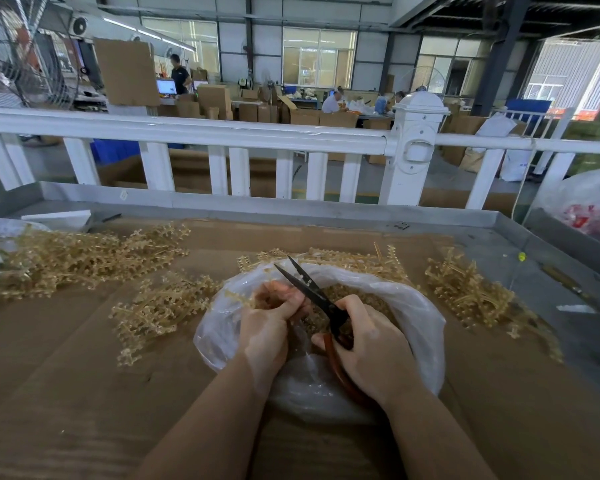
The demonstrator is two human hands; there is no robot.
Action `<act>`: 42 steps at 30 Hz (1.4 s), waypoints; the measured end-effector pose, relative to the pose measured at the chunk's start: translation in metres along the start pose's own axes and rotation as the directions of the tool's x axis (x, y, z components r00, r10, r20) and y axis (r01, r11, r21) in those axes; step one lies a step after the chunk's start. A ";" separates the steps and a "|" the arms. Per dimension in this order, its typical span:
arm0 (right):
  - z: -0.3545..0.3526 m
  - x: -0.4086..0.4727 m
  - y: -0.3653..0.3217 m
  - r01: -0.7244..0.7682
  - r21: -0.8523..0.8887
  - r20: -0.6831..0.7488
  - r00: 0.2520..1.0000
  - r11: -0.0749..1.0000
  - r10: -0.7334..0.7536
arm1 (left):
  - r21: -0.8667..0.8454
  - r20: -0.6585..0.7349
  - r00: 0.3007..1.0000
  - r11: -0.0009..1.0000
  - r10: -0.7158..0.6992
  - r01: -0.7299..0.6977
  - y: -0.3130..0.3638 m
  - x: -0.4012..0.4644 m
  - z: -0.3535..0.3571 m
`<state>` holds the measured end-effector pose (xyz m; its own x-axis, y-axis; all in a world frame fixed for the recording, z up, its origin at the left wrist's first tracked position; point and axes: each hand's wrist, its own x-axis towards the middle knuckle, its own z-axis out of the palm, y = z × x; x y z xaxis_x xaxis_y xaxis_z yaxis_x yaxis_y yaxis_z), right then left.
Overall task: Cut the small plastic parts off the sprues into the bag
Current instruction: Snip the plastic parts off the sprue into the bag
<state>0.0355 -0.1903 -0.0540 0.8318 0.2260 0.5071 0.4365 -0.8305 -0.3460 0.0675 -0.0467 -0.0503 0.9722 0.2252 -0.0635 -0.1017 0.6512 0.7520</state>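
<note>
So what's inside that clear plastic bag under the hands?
The bag holds a heap of small tan cut parts. The left hand, right hand and scissors cover much of the heap; its depth cannot be seen.

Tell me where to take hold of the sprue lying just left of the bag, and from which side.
Grip the sprue by its long central stem, coming from above with the left hand. It lies flat on the cardboard, and the side branches carry the small parts, so the stem is probably the firmest hold.
</note>
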 end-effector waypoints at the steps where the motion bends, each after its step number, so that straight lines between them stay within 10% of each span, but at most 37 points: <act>1: 0.000 0.000 0.000 -0.002 0.007 0.000 1.000 1.000 0.002 | -0.002 0.013 1.000 1.000 0.000 0.000 0.000 0.001 -0.001; 42: 0.004 0.011 0.011 -0.037 0.106 0.020 0.999 0.994 0.035 | -0.033 0.043 0.994 0.994 -0.102 0.103 0.005 0.004 0.002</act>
<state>0.0506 -0.1952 -0.0557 0.8534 0.2070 0.4785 0.4392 -0.7799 -0.4460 0.0707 -0.0435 -0.0453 0.9858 0.1260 -0.1111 -0.0076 0.6945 0.7195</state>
